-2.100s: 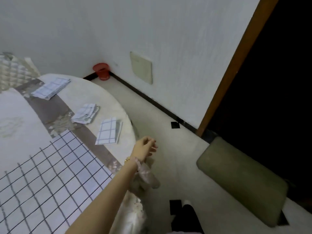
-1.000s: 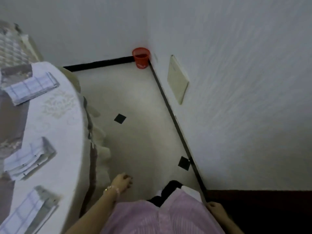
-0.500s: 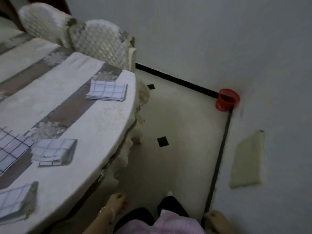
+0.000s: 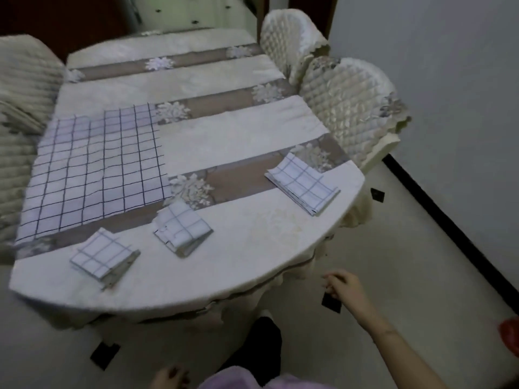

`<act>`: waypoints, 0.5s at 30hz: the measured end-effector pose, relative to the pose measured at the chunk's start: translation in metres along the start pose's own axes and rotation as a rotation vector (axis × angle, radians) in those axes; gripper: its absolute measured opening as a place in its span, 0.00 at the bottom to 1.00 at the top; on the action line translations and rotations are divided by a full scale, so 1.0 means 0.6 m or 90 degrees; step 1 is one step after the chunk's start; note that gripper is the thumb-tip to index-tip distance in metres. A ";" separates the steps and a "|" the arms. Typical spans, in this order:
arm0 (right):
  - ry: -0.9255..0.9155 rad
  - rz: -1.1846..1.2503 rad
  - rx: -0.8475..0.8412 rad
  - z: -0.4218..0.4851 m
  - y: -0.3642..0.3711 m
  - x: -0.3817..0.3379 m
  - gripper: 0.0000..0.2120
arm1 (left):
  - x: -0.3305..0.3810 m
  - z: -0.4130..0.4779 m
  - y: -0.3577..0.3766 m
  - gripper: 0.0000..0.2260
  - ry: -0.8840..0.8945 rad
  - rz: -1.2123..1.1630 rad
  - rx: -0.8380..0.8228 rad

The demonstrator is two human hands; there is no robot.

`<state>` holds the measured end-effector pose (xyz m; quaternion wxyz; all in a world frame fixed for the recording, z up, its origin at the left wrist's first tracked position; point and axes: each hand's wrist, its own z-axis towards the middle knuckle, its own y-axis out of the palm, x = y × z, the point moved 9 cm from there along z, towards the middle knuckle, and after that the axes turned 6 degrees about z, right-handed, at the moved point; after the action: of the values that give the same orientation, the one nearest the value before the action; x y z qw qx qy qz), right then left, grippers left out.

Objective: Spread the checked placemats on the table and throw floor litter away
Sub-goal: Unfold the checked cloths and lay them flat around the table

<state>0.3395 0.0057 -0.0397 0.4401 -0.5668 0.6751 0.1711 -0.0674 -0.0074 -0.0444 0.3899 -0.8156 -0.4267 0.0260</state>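
One checked placemat [image 4: 95, 169] lies spread flat on the left part of the table [image 4: 238, 262]. Three folded checked placemats sit along the near edge: one at the left [image 4: 102, 252], one in the middle [image 4: 182, 228], one at the right [image 4: 303, 183]. My right hand [image 4: 342, 284] reaches forward just below the table's near right edge, with fingers loosely curled and nothing in them. My left hand [image 4: 171, 376] shows only partly at the bottom edge, low over the floor.
Quilted chair covers stand at the table's far right [image 4: 348, 108] and along its left side [image 4: 19, 88]. A red bin [image 4: 511, 335] sits on the floor at the right edge, by the wall. Small black diamond tiles [image 4: 104, 355] dot the pale floor.
The view has swung left from the room corner to the table, so the red bin now sits at the right edge. My right hand has risen from beside my leg towards the table edge.
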 end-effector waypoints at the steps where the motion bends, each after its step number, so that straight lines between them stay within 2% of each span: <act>1: -0.029 -0.008 -0.012 0.014 0.004 -0.039 0.10 | 0.029 0.018 0.037 0.20 0.063 -0.020 -0.078; 3: -0.085 -0.007 -0.023 0.039 0.006 -0.112 0.11 | 0.069 0.036 0.056 0.07 0.154 -0.035 -0.129; 4: -0.112 -0.006 -0.027 0.050 0.006 -0.147 0.10 | 0.093 0.056 0.063 0.07 0.193 -0.071 -0.140; 8: -0.191 0.008 -0.015 0.101 -0.005 -0.254 0.08 | 0.291 -0.050 0.069 0.07 0.423 0.023 -0.243; 11: -0.209 -0.029 -0.016 0.144 -0.010 -0.288 0.08 | 0.382 -0.068 0.045 0.06 0.549 0.041 -0.138; 13: -0.228 -0.086 -0.012 0.172 -0.013 -0.303 0.10 | 0.437 -0.067 0.027 0.10 0.630 0.092 -0.017; 15: -0.252 -0.191 0.002 0.203 -0.016 -0.316 0.16 | 0.470 -0.051 0.024 0.16 0.696 0.212 0.140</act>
<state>0.3914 0.2081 0.0448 0.5853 -0.6152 0.4843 0.2106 0.1327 0.1710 0.0490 0.6270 -0.7211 -0.0243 -0.2937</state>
